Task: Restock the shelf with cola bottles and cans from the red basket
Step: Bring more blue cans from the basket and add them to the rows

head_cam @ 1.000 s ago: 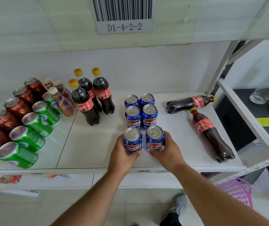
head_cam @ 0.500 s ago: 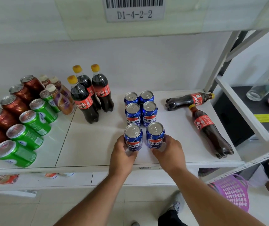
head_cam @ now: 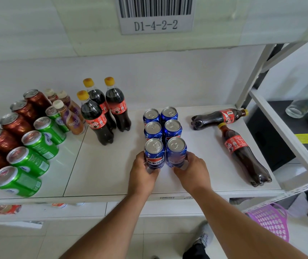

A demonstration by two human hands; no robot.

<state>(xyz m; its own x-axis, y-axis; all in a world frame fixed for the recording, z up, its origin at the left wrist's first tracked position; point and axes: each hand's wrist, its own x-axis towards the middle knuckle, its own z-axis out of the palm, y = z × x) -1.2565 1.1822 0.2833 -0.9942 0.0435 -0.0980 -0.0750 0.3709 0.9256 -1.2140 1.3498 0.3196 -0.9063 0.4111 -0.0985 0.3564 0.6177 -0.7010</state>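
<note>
restock looks well along: six blue cola cans (head_cam: 163,133) stand in two columns on the shelf (head_cam: 112,165), left hand (head_cam: 142,173) and right hand (head_cam: 192,171) each gripping a front can, two cola bottles (head_cam: 241,146) lying unstood; red basket unseen.
</note>
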